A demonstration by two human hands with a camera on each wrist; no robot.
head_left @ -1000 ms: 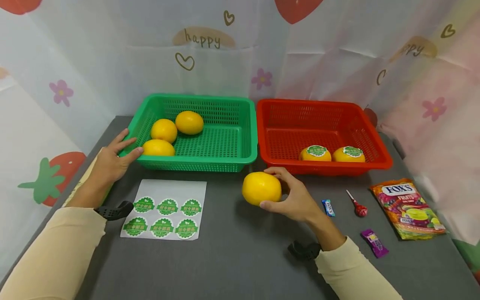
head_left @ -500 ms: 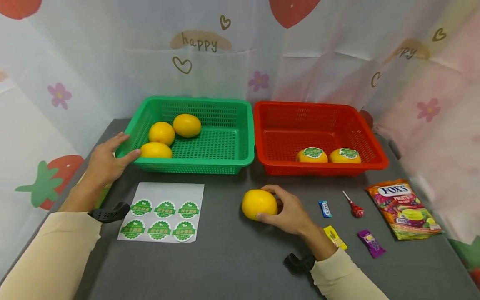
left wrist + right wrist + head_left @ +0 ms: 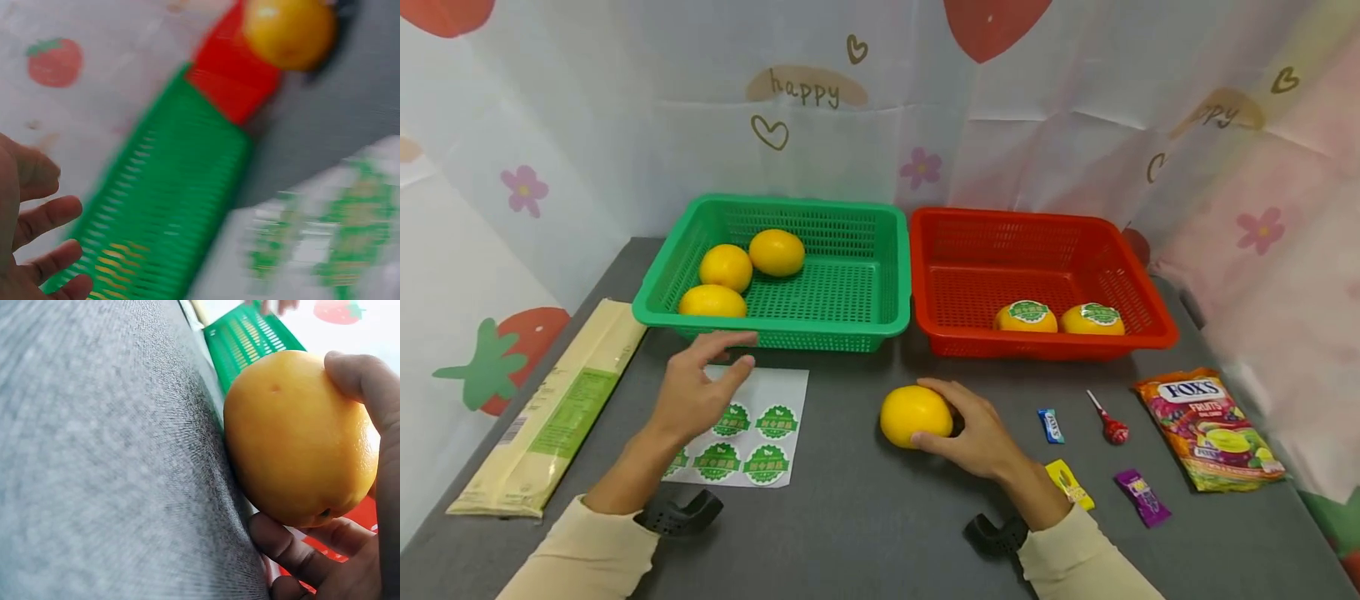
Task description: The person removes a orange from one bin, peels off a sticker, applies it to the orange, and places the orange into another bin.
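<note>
My right hand (image 3: 958,429) grips a plain yellow fruit (image 3: 915,415) that sits on the grey table in front of the red basket (image 3: 1150,337); in the right wrist view the fruit (image 3: 300,437) fills my curled fingers (image 3: 284,550). My left hand (image 3: 703,383) hovers open over the white sheet of green round stickers (image 3: 767,433), just in front of the green basket (image 3: 820,337). That basket holds three plain yellow fruits (image 3: 726,267). Two fruits with green stickers (image 3: 1026,317) lie in the red basket. The left wrist view is blurred; it shows the green basket wall (image 3: 169,219).
A long cream packet (image 3: 550,408) lies along the left table edge. Right of the held fruit lie small wrapped sweets (image 3: 1051,425), a red lollipop (image 3: 1112,427) and a FOX'S candy bag (image 3: 1210,425). Patterned curtains close in the back and sides.
My left hand left the green basket's left corner and swung right to above the sticker sheet, uncovering the cream packet. My right hand brought the fruit down onto the table.
</note>
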